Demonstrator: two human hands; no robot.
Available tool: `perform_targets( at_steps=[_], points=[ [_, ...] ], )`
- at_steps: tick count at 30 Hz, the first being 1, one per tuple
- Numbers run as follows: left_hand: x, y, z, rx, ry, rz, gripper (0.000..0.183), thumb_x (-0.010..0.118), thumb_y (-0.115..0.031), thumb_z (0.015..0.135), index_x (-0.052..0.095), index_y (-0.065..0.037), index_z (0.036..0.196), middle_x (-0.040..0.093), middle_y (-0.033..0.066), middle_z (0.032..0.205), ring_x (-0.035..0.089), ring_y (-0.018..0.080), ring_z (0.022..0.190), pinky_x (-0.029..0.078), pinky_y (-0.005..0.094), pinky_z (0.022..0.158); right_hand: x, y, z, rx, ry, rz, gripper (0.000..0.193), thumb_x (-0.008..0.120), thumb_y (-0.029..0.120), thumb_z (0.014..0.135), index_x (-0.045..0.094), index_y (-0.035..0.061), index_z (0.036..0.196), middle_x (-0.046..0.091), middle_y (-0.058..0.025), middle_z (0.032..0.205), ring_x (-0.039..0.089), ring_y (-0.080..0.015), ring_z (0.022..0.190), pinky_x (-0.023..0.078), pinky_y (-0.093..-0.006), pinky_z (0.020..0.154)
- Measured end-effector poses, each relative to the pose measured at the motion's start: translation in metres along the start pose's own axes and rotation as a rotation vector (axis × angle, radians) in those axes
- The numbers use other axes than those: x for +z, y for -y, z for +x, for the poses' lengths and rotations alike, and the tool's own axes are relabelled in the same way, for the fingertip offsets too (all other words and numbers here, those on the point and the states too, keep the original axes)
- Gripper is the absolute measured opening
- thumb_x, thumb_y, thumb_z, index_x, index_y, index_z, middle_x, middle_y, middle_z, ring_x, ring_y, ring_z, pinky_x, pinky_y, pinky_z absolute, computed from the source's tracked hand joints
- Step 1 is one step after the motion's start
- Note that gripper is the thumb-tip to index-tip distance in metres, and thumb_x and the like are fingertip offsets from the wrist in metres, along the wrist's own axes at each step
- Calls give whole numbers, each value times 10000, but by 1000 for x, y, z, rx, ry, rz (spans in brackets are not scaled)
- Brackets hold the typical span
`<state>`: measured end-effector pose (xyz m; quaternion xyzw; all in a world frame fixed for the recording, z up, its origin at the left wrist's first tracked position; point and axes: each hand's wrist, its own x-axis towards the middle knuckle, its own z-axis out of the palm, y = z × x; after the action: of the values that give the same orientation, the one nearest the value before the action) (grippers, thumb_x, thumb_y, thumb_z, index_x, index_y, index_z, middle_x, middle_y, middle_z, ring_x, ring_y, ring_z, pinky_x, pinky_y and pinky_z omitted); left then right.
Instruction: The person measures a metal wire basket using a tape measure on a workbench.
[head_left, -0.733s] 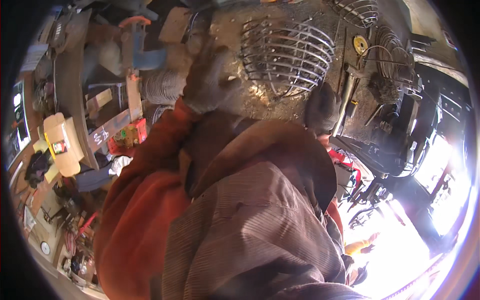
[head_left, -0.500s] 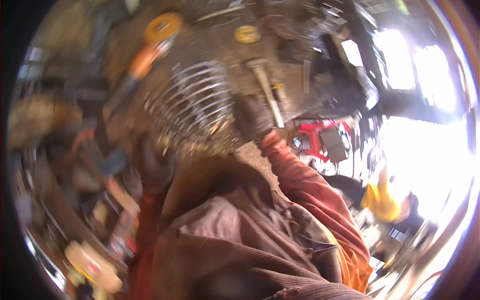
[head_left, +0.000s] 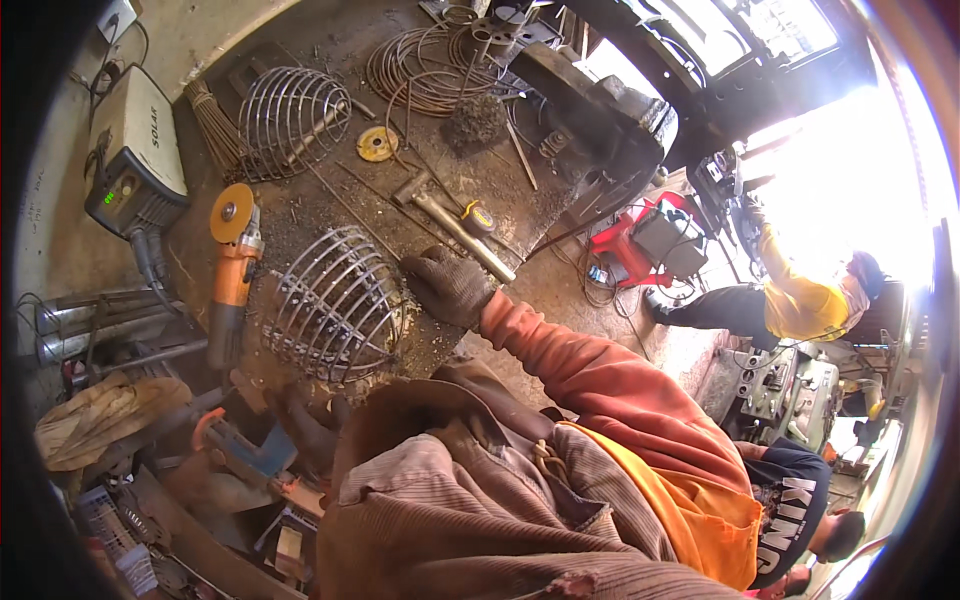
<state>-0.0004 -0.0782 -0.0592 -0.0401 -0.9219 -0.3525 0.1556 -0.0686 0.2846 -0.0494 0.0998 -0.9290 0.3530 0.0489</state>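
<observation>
Far left, a grey box (head_left: 135, 150) with a small lit display sits at the edge of the counter (head_left: 300, 215), a cable running off it. Below it lie some pipes (head_left: 90, 325) and a crumpled tan cloth (head_left: 105, 415).

Next along, an orange grinder (head_left: 232, 270) lies on the counter with its disc end pointing away from the person. Just right of it is a wire cage (head_left: 335, 300), dome-shaped and lying on its side, on the near part of the counter close to the person's chest. A second cage (head_left: 290, 120) of the same kind lies farther back, beside a bundle of rods (head_left: 210, 125), and a loose yellow disc (head_left: 377, 144) sits just right of that.

The left hand (head_left: 310, 425) is gloved and sits low, under the near cage's lower edge, in shadow. It is close to the cage, but whether its grip is closed on a wire I cannot tell.

The right hand (head_left: 447, 285), in a dark glove, rests palm down on the counter against the right side of the near cage. Its fingers are curled loosely, touching the outer wires rather than clamped on anything. Just beyond it lies a hammer (head_left: 455, 225), handle pointing toward the hand, with a small tape measure (head_left: 478, 217) beside the handle.

Further back are coils of wire (head_left: 430, 70) and a dark wire tuft (head_left: 475, 120).

To the right, off the counter, a red machine (head_left: 650, 240) stands on the floor, and a person in a yellow top (head_left: 800, 300) crouches in bright light.
</observation>
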Motion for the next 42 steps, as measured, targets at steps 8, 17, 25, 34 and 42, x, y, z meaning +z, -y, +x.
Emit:
perform_targets(
  at_steps=[8,17,25,34,42],
  points=[
    [10,4,-8,-138,-8,-128,740,818,-323,879,520,40,1451,475,383,1505,441,579,1421,383,583,1187,-3,2,-1,21,-36,-24,318,678,196,981,670,127,1291,686,-204,1099,701,-436,980,573,-513,817],
    [0,-10,-11,-32,67,-6,684,818,-223,873,534,44,1435,558,307,1395,517,492,1328,422,532,1147,11,-4,6,-194,-175,-77,291,691,114,966,692,83,1255,704,-166,1024,704,-374,882,569,-475,746],
    [-6,-26,1,-14,-49,4,635,868,-188,781,594,14,1318,533,308,1446,544,507,1331,486,513,1099,12,5,1,-8,-113,-135,300,680,260,1009,714,112,1267,741,-199,1069,719,-411,1012,575,-497,893],
    [-8,-29,-3,-59,5,47,688,888,-228,803,601,12,1381,458,325,1558,492,476,1441,466,491,1145,9,-1,4,-86,-107,-101,297,712,208,975,719,88,1246,732,-201,1074,718,-408,997,574,-476,878],
    [1,-24,-4,-12,-24,11,662,883,-171,776,590,-2,1345,521,282,1487,487,472,1426,454,494,1148,11,-6,-1,-60,-214,-40,271,685,224,1008,731,105,1247,755,-204,1023,735,-409,936,589,-492,822]
  ],
)
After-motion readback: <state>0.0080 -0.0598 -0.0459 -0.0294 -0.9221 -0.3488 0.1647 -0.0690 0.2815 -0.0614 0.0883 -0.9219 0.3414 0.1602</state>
